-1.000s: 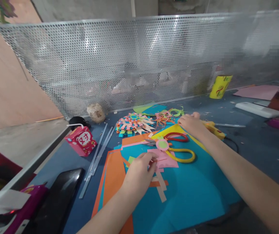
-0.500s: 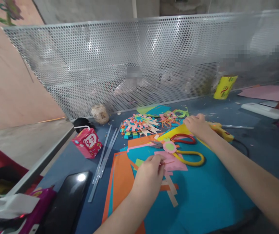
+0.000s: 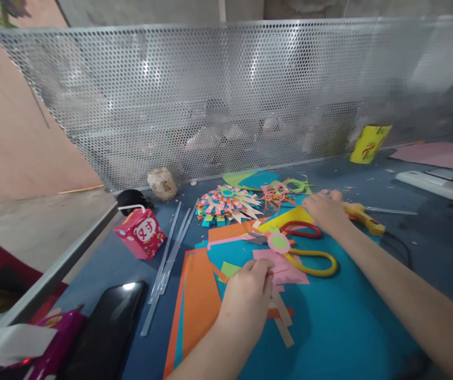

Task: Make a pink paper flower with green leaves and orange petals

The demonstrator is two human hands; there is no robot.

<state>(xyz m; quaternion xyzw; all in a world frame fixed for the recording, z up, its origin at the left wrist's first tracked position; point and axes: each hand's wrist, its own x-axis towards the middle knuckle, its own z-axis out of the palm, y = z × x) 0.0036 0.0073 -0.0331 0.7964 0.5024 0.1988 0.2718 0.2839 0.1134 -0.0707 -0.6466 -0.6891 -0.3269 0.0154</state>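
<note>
My left hand is closed in a pinch on a pink paper piece lying on the teal sheet. Just beyond it lie scissors with red and yellow handles and a small pink and green paper rosette. Farther right, my right hand rests closed on the yellow glue gun, gripping its near end. A multicoloured paper flower sits behind the sheets.
Orange sheets lie under the teal one. Glue sticks, a red drink carton, a black phone at left. A perforated metal screen closes the back. Yellow packet, white remote at right.
The view has shifted slightly, so everything sits lower and to the right. Both hands stay where they were, the left still pinching the pink paper and the right on the glue gun.
</note>
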